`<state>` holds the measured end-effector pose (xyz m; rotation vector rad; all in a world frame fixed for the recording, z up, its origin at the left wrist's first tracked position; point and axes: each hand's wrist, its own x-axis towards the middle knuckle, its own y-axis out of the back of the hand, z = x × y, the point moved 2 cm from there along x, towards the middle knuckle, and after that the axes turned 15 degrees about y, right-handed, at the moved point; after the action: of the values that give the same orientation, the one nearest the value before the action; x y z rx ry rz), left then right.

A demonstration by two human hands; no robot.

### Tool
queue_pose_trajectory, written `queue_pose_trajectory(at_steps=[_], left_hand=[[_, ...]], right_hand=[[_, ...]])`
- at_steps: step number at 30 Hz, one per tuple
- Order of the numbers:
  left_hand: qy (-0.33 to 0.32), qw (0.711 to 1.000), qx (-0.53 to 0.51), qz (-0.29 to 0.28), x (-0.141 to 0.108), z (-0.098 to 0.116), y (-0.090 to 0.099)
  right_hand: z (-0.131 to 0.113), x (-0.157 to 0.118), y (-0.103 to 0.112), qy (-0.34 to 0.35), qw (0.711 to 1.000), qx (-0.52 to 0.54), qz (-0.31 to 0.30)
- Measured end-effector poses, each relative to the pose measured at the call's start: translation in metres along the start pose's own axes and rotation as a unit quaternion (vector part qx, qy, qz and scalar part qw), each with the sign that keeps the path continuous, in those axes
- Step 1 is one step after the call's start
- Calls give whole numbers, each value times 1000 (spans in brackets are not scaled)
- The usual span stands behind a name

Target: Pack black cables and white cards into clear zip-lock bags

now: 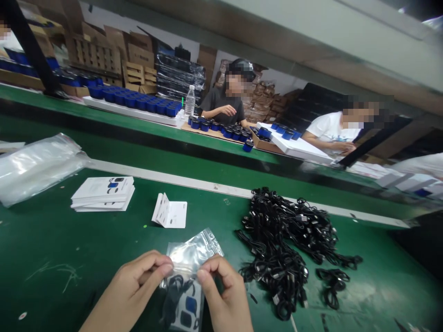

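My left hand point(133, 288) and my right hand point(221, 290) each pinch one side of the top edge of a clear zip bag point(188, 263). Inside the bag are a coiled black cable point(175, 295) and a white card with blue printing point(188, 309). To the right of my right hand lies a large tangled heap of black cables point(277, 249), with a smaller coil point(332, 286) beside it. Above my hands stand a stack of white printed cards point(103, 193) and a folded white card point(169, 211).
All this lies on a green workbench point(69, 240). A pile of clear plastic bags point(38, 168) sits at the left. Beyond a green conveyor belt point(138, 133), two seated people point(221, 103) point(332, 131) work among blue-lidded jars point(138, 102), with cardboard boxes point(138, 55) behind.
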<state>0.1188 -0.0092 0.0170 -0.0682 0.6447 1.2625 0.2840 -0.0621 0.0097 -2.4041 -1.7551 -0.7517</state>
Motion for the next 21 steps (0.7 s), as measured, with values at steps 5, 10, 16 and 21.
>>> queue_pose_trajectory(at_steps=[5, 10, 16, 21], left_hand=[[-24, 1000, 0, -19, -1, 3, 3], [-53, 998, -27, 4, -3, 3, 4], [-42, 995, -82, -30, -5, -3, -12], [-72, 991, -68, 91, -9, -21, -35]], right_hand=[[-1, -1, -1, 9, 1000, -10, 3], [0, -1, -3, 4, 1000, -6, 15], [3, -6, -15, 4, 997, 39, 63], [13, -28, -38, 1, 996, -5, 91]])
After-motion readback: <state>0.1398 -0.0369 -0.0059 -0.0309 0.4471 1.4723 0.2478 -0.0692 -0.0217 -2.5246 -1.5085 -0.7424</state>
